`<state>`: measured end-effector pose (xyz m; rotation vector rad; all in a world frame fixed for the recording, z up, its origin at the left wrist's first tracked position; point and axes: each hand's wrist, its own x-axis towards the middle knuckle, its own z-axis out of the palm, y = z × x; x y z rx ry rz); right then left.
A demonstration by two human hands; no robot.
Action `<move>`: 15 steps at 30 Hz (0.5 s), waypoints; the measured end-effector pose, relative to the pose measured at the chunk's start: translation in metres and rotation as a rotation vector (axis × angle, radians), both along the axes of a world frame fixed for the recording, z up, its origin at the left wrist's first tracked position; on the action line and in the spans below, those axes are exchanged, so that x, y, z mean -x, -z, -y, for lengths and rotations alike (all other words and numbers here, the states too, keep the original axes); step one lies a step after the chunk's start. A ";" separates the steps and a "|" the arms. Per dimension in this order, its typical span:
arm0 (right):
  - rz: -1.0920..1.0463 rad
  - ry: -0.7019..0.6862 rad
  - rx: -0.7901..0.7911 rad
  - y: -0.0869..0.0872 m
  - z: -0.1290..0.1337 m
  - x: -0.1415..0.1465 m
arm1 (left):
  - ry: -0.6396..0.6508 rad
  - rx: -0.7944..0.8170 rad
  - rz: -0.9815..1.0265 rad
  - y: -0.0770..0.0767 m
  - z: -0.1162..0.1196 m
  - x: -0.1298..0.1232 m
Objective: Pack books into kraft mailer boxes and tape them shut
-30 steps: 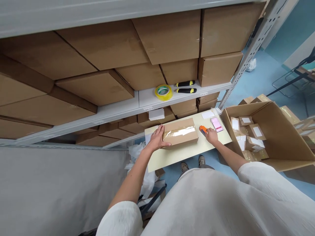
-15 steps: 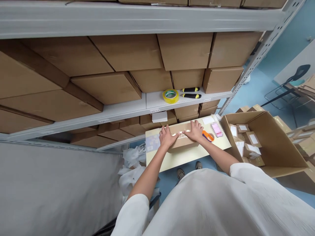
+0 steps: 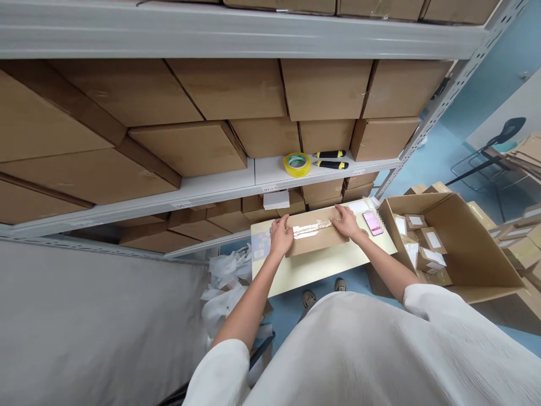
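a: where to find the taped box (image 3: pixel 319 239)?

b: on the tabletop (image 3: pixel 308 273), around the middle, long side running left to right. shiny clear tape (image 3: pixel 313 228) along the top.

a: and the left hand (image 3: pixel 281 237)?

b: at the left end of the box, touching, fingers bent at the far left corner.

a: right hand (image 3: pixel 347 224)?

b: at the right end, also touching, fingers bent over the far right corner. well apart from the left one, with bare box top and tape between. firm pinch or only light contact: cannot tell for either.

a: anything else on the tabletop?

b: to the right, a phone (image 3: pixel 372 223) with a pink screen, lit. just beside the right wrist, a bit of an orange object (image 3: pixel 364 232), mostly hidden. white paper (image 3: pixel 357 207) at the far right.

a: farther off?

b: on the shelf (image 3: pixel 273 171), a yellow tape roll (image 3: pixel 297 164), with two black-and-yellow cutters, one far (image 3: pixel 331 154), one near (image 3: pixel 332 164), just to its right. brown cartons (image 3: pixel 327 87) stacked behind. below the shelf, a small white box (image 3: pixel 276 200).

a: at the sides?

b: right of the tabletop, a large open carton (image 3: pixel 477 239), with small labelled parcels (image 3: pixel 433 239) inside. on the left, low down, crumpled whitish plastic (image 3: pixel 226 276).
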<state>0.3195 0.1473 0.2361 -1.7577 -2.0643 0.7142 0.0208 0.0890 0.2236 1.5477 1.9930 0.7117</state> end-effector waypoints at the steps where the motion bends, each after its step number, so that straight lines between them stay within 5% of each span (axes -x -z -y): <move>1: -0.020 -0.002 -0.034 -0.002 0.000 -0.001 | -0.005 -0.039 -0.005 -0.004 0.000 0.001; 7: -0.197 0.038 -0.155 0.003 0.009 -0.006 | -0.128 -0.124 0.022 -0.004 0.013 -0.003; 15: 0.043 -0.005 0.044 0.048 0.049 -0.017 | -0.102 0.107 0.001 0.057 0.062 -0.022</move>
